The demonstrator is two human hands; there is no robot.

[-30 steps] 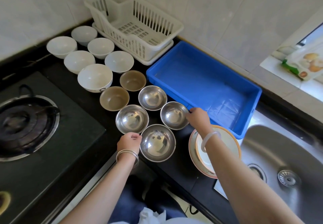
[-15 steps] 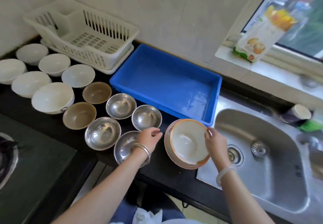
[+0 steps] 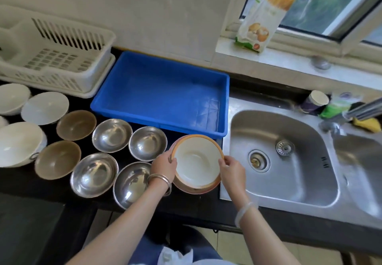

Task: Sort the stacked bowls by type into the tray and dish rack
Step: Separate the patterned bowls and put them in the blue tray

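Note:
A stack of orange-rimmed bowls (image 3: pixel 196 162) sits on the black counter by the sink. My left hand (image 3: pixel 164 164) grips its left rim and my right hand (image 3: pixel 231 167) grips its right rim. To the left stand several steel bowls (image 3: pixel 147 142), two brown bowls (image 3: pixel 76 124) and several white bowls (image 3: pixel 44 107). The blue tray (image 3: pixel 161 91) lies empty behind them. The white dish rack (image 3: pixel 53 57), also empty, is at the back left.
A steel sink (image 3: pixel 283 161) lies right of the stack, with a tap (image 3: pixel 363 109), a cup (image 3: pixel 315 101) and sponges behind it. A food packet (image 3: pixel 262 16) stands on the window sill. The stove's edge is at the lower left.
My view swung right from the stove toward the sink. Both hands left the steel bowls and moved onto the rims of the orange-rimmed stack.

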